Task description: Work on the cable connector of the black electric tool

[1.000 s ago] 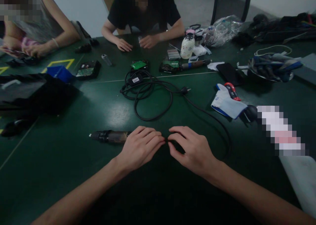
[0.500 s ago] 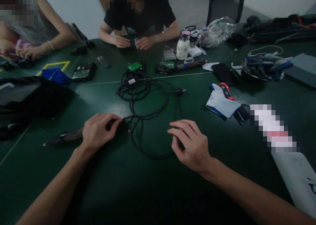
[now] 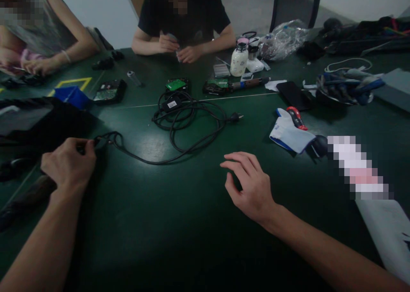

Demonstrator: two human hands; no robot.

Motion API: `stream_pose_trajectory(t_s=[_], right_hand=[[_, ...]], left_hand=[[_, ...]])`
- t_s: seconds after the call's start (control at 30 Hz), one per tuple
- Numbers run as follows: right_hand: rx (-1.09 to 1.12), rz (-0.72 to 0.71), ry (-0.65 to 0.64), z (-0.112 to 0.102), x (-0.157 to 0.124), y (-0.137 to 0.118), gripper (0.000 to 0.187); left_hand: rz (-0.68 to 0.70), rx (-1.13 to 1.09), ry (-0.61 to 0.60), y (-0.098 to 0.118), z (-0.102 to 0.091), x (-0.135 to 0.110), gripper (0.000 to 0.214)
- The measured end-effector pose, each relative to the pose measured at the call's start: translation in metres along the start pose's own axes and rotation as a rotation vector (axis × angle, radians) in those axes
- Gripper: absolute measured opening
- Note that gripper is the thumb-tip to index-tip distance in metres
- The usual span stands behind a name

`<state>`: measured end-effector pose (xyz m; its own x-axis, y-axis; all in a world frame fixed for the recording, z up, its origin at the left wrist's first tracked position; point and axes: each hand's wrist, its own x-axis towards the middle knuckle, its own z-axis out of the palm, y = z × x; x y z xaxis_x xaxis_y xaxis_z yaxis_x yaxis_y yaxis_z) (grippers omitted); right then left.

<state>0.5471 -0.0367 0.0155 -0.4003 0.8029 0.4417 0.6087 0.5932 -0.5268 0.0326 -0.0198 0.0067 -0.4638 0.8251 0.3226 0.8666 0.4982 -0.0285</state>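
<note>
My left hand [image 3: 69,161] is closed around a dark corded electric screwdriver [image 3: 30,196], at the left of the table. The tool's front end points to the lower left and is dim and blurred. From its rear end a black cable [image 3: 153,162] runs right across the table into loose coils. A labelled adapter box [image 3: 171,104] lies among the coils, and the plug [image 3: 236,117] sticks out on their right. My right hand [image 3: 251,187], fingers curved and apart, hovers over or rests on the green table with nothing in it; contact is hard to tell.
A white-blue glove [image 3: 290,134] and a red-black handle [image 3: 297,118] lie to the right. Green circuit-board units [image 3: 177,85], a second screwdriver [image 3: 251,83] and a white bottle [image 3: 238,60] stand farther back. Two people sit opposite. A black bag [image 3: 35,121] lies left.
My left hand has moved left with the screwdriver, drawing the cable out from the coils into a longer run. My right hand has hardly moved. The person opposite has raised one hand.
</note>
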Motion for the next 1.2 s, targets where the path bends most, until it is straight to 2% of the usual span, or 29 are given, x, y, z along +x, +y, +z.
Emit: stream_pose_trajectory(t_s=[0.23, 0.43, 0.6, 0.73, 0.87, 1.03, 1.13, 1.2], right_hand=[[0.015, 0.003, -0.015, 0.001, 0.000, -0.001, 0.031], [0.019, -0.001, -0.022, 0.002, 0.000, -0.001, 0.030], [0.013, -0.030, -0.013, 0.004, 0.001, 0.000, 0.030], [0.022, -0.045, -0.009, 0.004, 0.002, 0.000, 0.030], [0.025, -0.048, 0.050, 0.003, 0.001, 0.000, 0.032], [0.019, -0.029, 0.129, 0.003, 0.002, 0.003, 0.030], [0.034, -0.042, 0.097, 0.005, 0.002, 0.005, 0.028], [0.034, -0.045, 0.075, 0.007, 0.002, 0.006, 0.026]], left_hand=[[0.122, 0.078, 0.038, 0.012, -0.002, -0.006, 0.042], [0.241, 0.174, -0.036, 0.028, -0.013, -0.016, 0.049], [0.363, 0.171, -0.039, 0.060, -0.030, -0.032, 0.049], [0.528, 0.080, -0.144, 0.097, -0.038, -0.048, 0.047], [0.684, 0.019, -0.195, 0.140, -0.043, -0.087, 0.038], [1.086, -0.240, -0.093, 0.195, -0.063, -0.165, 0.026], [1.291, -0.343, -0.068, 0.212, -0.069, -0.194, 0.026], [1.337, -0.441, -0.057, 0.215, -0.069, -0.201, 0.027]])
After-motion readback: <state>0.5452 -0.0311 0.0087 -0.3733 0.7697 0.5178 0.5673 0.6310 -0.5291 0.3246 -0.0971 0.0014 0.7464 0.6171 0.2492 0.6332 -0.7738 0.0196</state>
